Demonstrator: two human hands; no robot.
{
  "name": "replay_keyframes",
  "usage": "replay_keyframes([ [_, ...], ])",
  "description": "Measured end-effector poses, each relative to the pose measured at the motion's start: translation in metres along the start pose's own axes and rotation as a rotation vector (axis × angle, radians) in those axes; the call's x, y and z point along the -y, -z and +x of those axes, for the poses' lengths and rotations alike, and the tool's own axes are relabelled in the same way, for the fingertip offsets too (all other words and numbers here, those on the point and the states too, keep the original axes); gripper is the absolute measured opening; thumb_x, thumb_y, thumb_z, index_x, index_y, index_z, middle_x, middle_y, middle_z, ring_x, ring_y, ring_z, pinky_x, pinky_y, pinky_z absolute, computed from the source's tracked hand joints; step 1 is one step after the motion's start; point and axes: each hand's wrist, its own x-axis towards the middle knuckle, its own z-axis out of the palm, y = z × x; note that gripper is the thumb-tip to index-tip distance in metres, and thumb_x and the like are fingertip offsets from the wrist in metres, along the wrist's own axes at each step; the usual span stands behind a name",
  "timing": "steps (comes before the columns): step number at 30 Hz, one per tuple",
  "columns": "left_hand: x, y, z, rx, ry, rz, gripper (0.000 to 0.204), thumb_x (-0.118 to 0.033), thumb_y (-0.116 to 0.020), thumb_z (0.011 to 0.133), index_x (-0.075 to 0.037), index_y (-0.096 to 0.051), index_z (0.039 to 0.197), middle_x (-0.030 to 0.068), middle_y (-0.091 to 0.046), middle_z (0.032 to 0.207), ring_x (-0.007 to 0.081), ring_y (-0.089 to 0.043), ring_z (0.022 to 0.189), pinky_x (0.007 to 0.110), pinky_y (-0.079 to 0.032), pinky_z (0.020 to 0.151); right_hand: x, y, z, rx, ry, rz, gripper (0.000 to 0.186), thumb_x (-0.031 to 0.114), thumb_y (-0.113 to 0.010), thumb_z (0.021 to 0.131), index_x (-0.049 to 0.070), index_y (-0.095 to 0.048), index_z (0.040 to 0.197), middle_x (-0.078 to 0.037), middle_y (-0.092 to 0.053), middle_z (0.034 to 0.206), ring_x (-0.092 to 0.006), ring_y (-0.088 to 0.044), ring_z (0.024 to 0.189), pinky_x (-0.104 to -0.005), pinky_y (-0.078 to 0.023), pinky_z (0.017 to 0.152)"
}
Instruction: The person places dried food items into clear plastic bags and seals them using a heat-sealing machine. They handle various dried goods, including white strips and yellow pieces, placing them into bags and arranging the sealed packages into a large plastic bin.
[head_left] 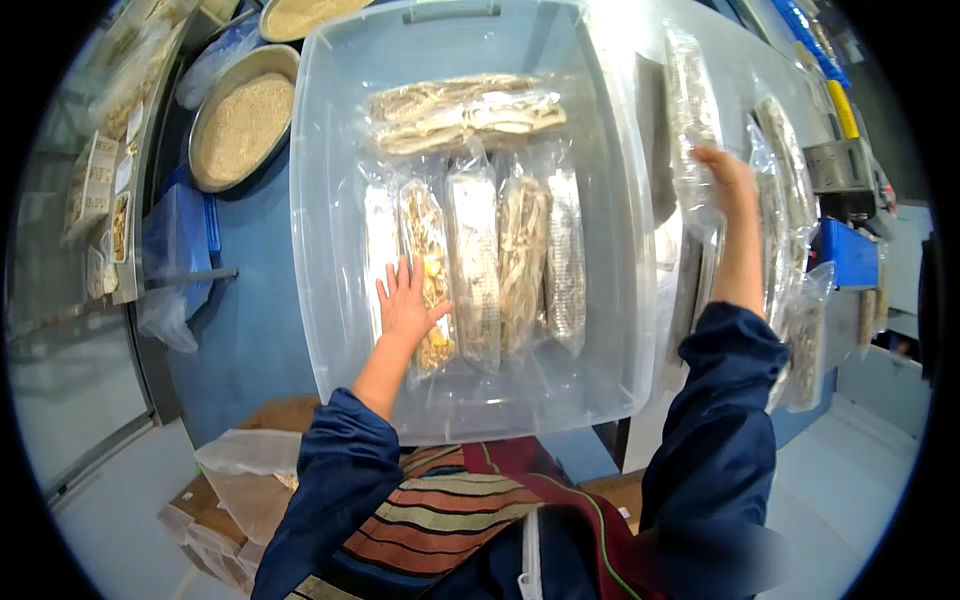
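A translucent plastic bin [330,300] holds several long clear bags: a crosswise bundle of pale dried strips [465,110], with upright packs below, among them a brown dried bundle [522,265] and a bag with yellow pieces [432,345]. My left hand [405,305] lies with fingers spread on the bag with yellow pieces and the pack beside it. At the right, outside the bin, my right hand [728,180] has its fingers curled on a long clear package [690,100], among other long packages [805,350].
Metal bowls of pale granular material [245,130] stand upper left, beside blue plastic bags [175,240] and a metal-edged counter [140,200] with small packs. At the right are a blue box [848,250] and metal equipment [838,165]. Cardboard boxes [200,505] lie lower left.
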Motion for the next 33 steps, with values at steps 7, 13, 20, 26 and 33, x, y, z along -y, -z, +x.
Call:
replay_keyframes([
  [7,-0.007,0.014,0.005,0.146,0.061,-0.032,0.092,-0.053,-0.062,0.071,-0.010,-0.019,0.140,0.0196,-0.020,0.142,0.0383,-0.010,0.133,0.055,-0.008,0.105,0.067,-0.007,-0.202,0.045,-0.075,0.168,0.043,0.010,-0.069,0.070,0.000,-0.052,0.107,-0.011,-0.062,0.086,-0.0160,-0.058,0.080,-0.0282,-0.047,0.075],
  [13,-0.128,0.067,0.005,0.003,-0.105,-0.930,0.088,-0.049,-0.056,0.080,-0.001,-0.011,0.139,0.0255,-0.018,0.140,0.0376,-0.020,0.130,0.040,-0.020,0.106,-0.031,-0.142,-0.302,-0.099,-0.117,-0.029,0.059,0.017,-0.077,0.062,0.000,-0.049,0.112,-0.014,-0.058,0.094,-0.0231,-0.057,0.087,-0.0341,-0.046,0.076],
  [20,-0.189,-0.033,-0.001,0.077,-0.189,-0.369,0.082,-0.023,-0.062,0.078,-0.008,-0.011,0.141,0.0303,-0.006,0.141,0.0470,-0.019,0.127,0.044,-0.023,0.105,-0.035,0.020,-0.238,-0.592,0.392,-0.563,0.056,0.022,-0.068,0.070,-0.004,-0.048,0.115,-0.024,-0.051,0.111,-0.0390,-0.049,0.100,-0.0422,-0.040,0.088],
  [26,-0.209,-0.031,0.003,0.128,-0.232,-0.098,0.079,-0.034,-0.061,0.076,-0.018,-0.017,0.140,0.0304,-0.013,0.140,0.0468,-0.029,0.123,0.048,-0.032,0.098,-0.088,0.133,-0.162,-0.324,-0.373,-0.377,0.100,0.042,-0.076,0.056,-0.006,-0.030,0.131,-0.027,-0.049,0.120,-0.0338,-0.052,0.107,-0.0374,-0.041,0.091],
  [33,-0.150,-0.008,-0.012,0.174,-0.172,-0.590,0.078,-0.044,-0.055,0.080,-0.015,-0.016,0.141,0.0223,-0.021,0.141,0.0406,-0.034,0.122,0.044,-0.033,0.098,-0.007,0.111,-0.244,-0.357,0.091,-0.021,0.067,0.008,-0.064,0.058,0.001,-0.047,0.122,-0.008,-0.054,0.084,-0.0142,-0.053,0.068,-0.0250,-0.045,0.063],
])
